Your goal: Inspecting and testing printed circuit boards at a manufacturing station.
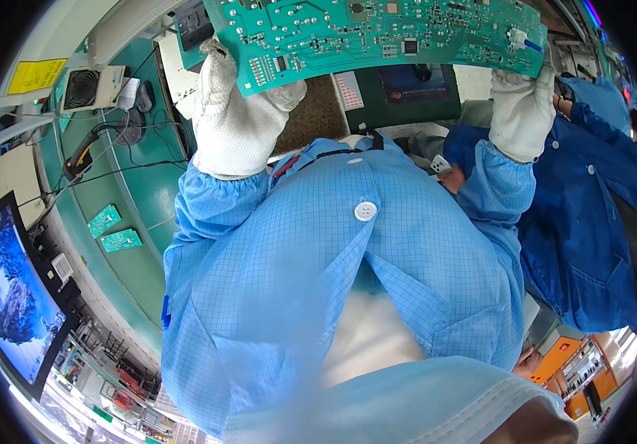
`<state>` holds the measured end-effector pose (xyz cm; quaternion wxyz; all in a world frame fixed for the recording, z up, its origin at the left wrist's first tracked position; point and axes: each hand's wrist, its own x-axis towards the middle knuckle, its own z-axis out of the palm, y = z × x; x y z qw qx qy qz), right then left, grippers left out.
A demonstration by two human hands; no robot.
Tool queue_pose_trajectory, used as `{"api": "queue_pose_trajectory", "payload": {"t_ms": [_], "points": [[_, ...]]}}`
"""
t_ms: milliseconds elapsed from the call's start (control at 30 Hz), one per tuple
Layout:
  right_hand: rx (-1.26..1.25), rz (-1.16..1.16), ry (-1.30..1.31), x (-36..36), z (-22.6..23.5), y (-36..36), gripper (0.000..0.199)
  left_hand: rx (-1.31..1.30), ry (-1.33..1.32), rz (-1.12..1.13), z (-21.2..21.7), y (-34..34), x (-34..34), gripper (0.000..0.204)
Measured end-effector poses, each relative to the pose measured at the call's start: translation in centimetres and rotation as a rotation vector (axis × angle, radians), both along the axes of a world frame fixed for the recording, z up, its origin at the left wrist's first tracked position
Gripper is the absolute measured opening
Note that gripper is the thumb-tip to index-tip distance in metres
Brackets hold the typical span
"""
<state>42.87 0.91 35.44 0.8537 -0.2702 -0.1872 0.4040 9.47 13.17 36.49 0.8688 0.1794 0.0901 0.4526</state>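
Note:
A large green circuit board [318, 44] spans the top of the view, its face dotted with chips and solder points. In a white knitted glove, my left hand [237, 122] grips the board's left end, thumb up at the edge. Its lower left corner lies over the gloved fingers. My right hand [522, 115], gloved the same way, holds the right end from below, with the fingertips partly hidden behind the board. A small blue component [531, 45] sits on the board near that hand. The board is raised in front of me, above a brown panel [320, 117].
On the green bench at left are two small circuit boards [121, 240], a handheld scanner on a stand [80, 159], loose cables and a fan [81, 89]. A lit monitor [15, 296] stands nearer. Close on my right sits a person in a dark blue coat [577, 222].

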Motion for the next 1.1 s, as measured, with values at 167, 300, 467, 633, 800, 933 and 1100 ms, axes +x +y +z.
{"api": "queue_pose_trajectory", "payload": {"t_ms": [167,300,467,633,800,933,1100], "points": [[0.141,0.164,0.041,0.4,0.3,-0.7,0.039,-0.002,-0.086,-0.108,-0.7,0.9,-0.2,0.037],[0.209,0.24,0.068,0.4,0.7,-1.1,0.04,0.129,0.057,-0.056,-0.9,1.1,-0.2,0.03],[0.056,0.032,-0.022,0.1,1.0,-1.4,0.039,0.02,0.205,0.013,-1.0,0.7,-0.4,0.049],[0.107,0.147,-0.065,0.5,1.1,-1.5,0.038,0.033,0.241,0.005,-1.2,1.1,-0.4,0.049],[0.135,0.178,-0.064,0.2,1.4,-1.4,0.039,0.062,0.352,0.06,-1.3,1.0,-0.2,0.049],[-0.031,-0.065,-0.093,-0.6,1.6,-1.3,0.041,0.059,0.278,-0.008,-1.1,1.5,-0.2,0.051],[0.009,-0.018,-0.082,-0.3,1.8,-1.3,0.042,-0.063,0.192,0.063,-0.9,0.8,0.5,0.029]]}}
